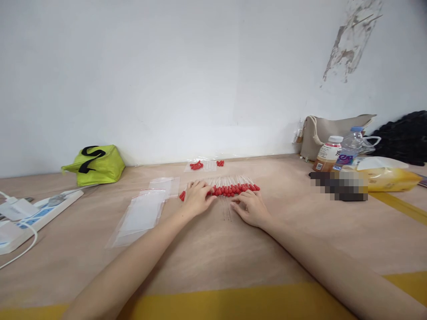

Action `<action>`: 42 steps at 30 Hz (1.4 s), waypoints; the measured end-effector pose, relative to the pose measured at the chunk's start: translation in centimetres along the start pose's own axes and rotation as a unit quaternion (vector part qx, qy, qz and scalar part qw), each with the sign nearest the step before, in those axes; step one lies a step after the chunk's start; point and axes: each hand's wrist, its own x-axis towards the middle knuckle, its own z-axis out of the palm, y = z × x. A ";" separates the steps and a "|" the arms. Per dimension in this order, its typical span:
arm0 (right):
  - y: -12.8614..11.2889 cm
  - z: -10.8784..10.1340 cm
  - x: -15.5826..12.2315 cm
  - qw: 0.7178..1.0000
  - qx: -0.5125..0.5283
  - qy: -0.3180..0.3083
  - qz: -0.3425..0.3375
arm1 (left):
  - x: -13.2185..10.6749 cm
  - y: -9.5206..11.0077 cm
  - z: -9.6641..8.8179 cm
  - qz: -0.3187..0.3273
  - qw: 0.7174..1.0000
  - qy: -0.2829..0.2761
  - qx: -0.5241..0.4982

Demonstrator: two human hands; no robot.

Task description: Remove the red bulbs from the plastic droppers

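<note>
A row of thin needle-like rods with red bulb-shaped ends (pixel 230 190) lies on the table in front of me. Most rods point toward the wall, and a few thin dark shafts (pixel 227 212) reach toward me between my hands. My left hand (pixel 198 198) rests over the left part of the row, thumb and fingers apart, hiding some red ends. At the row's near right side, my right hand (pixel 251 207) touches it with bent fingers, thumb apart from the index finger. I see nothing gripped in either hand.
Clear plastic bags (pixel 143 215) lie left of the row. More red pieces (pixel 196 165) sit by the wall. Farther left are a lime bag (pixel 100 166) and a power strip (pixel 43 218). On the right stand bottles (pixel 328 153), a tissue pack (pixel 387 178) and a beige bag (pixel 313 138).
</note>
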 end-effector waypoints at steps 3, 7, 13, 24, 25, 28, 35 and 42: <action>0.5 -0.2 0.0 1.000 0.008 -0.020 -0.011 | 1.3 0.3 1.4 0.024 1.000 0.006 0.019; 0.8 -0.6 0.1 0.998 0.016 -0.056 -0.027 | 2.3 0.3 2.7 0.031 0.999 0.012 0.020; 0.6 -0.5 0.1 0.998 0.028 -0.045 -0.039 | 1.7 0.7 2.4 -0.015 0.998 0.064 0.012; 0.8 0.2 0.2 0.994 -0.028 0.069 -0.085 | -5.2 -0.8 -0.2 -0.018 0.984 0.083 -0.157; 0.7 0.1 0.2 0.992 -0.037 0.053 -0.112 | -5.3 -0.8 -0.1 -0.019 0.984 0.082 -0.159; 0.3 0.1 0.2 0.984 -0.052 0.026 -0.169 | -5.4 -0.6 0.2 -0.009 0.983 0.079 -0.164; -0.2 0.6 0.2 0.984 -0.056 0.035 -0.168 | -5.3 -0.9 0.6 0.029 0.981 0.098 -0.166; -0.3 0.8 0.1 0.979 -0.074 0.033 -0.189 | -5.3 -0.7 0.7 0.070 0.980 0.097 -0.160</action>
